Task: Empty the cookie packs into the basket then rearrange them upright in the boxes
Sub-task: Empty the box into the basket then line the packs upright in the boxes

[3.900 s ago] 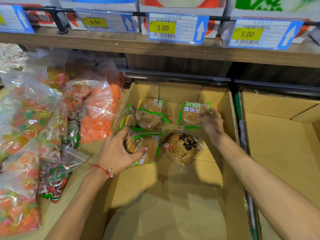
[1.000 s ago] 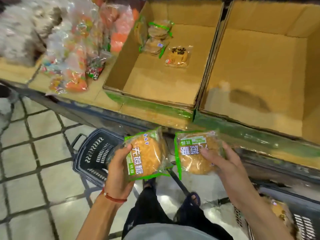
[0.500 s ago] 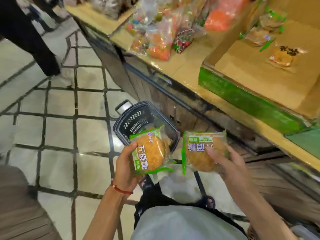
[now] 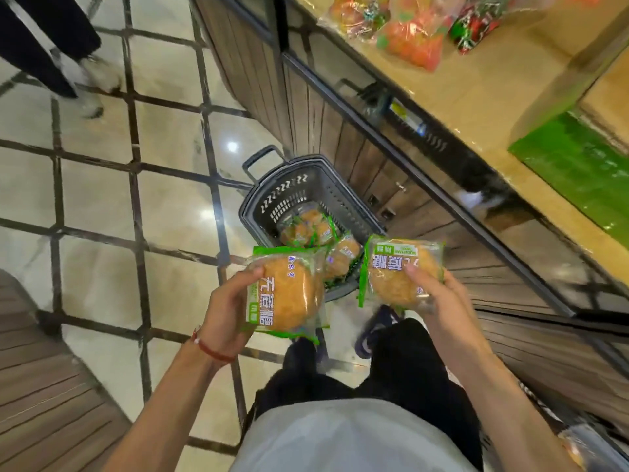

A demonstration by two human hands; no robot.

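The left hand (image 4: 224,311) holds one cookie pack (image 4: 287,292). Its fingers are closed on the pack's left edge, with the thumb (image 4: 250,274) lying on the front near the top corner. The pack is see-through with green edges, and a round golden cookie shows inside. White writing runs down its front, just to the right of the thumb.

The right hand (image 4: 442,301) holds a second cookie pack (image 4: 394,270). Its fingers are closed on the pack's right side, and the thumb (image 4: 417,279) presses on the front, over the cookie. This pack looks the same, green edges and a round cookie, but its writing is upside down. The two packs are side by side with a small gap between them.

Below the gap between the two hands, farther from the fingers, a dark basket (image 4: 272,202) stands on the tiled floor (image 4: 102,199). More packs (image 4: 308,228) lie in a heap inside it. Part of the heap is hidden behind the two held packs.

To the right of the right hand's fingers runs a wooden counter (image 4: 476,97). On its top, far above the fingers, lie bags of bright candy (image 4: 408,39). A green box corner (image 4: 575,172) sits on the counter at the right edge.

A red string band (image 4: 212,349) goes around the left wrist, below the fingers.
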